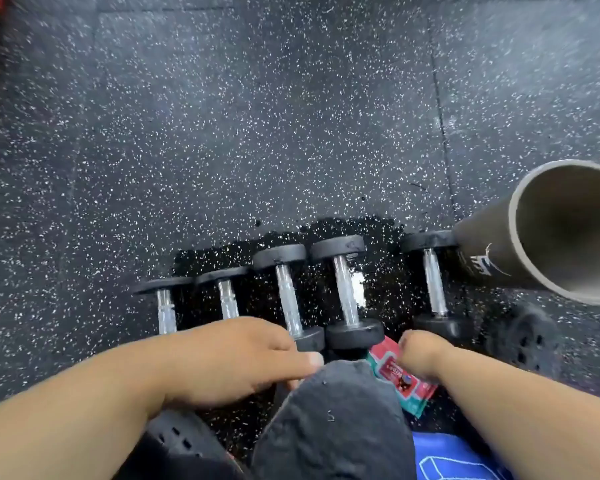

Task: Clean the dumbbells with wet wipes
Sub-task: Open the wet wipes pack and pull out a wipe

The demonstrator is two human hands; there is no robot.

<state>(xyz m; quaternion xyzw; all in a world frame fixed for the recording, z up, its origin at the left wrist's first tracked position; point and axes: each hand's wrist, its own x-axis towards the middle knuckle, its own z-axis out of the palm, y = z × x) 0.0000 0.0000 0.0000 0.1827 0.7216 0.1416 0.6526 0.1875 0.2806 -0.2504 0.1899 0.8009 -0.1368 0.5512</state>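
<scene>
Five dumbbells (346,292) lay side by side on the wet floor (257,133), handles pointing away. The wipes packet (395,374) lay under the right hand (420,355), seemingly clutching it; the left hand (232,358) rested unclenched.

This is a gym or weights room. The floor (257,116) is black rubber tiling flecked with white, laid in large squares with visible seams, the kind used under free weights. Just beyond the left hand (229,358) and the right hand (418,355), a row of dumbbells (345,292) with chrome handles and round black heads lies on a wet, darker patch of that flooring. A black tube (548,244) leans in past the right hand.
</scene>
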